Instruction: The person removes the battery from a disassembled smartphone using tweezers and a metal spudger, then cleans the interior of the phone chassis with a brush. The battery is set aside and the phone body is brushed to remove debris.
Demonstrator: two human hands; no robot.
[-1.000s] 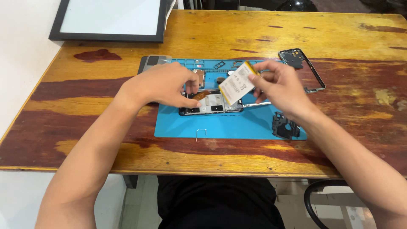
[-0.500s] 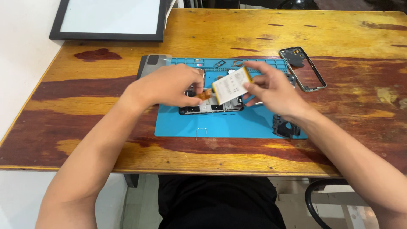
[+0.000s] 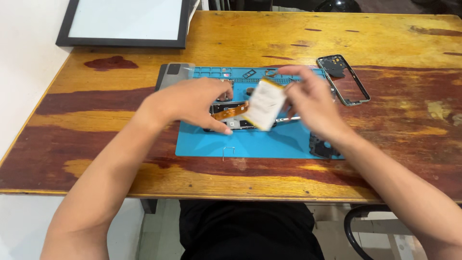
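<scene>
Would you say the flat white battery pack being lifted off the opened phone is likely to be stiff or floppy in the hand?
Probably fairly stiff: the battery pack keeps a flat slab shape while the right hand pinches only its edge. It looks thin, so likely light, and bending could damage it. The orange flex strip near the left hand looks far floppier.
</scene>
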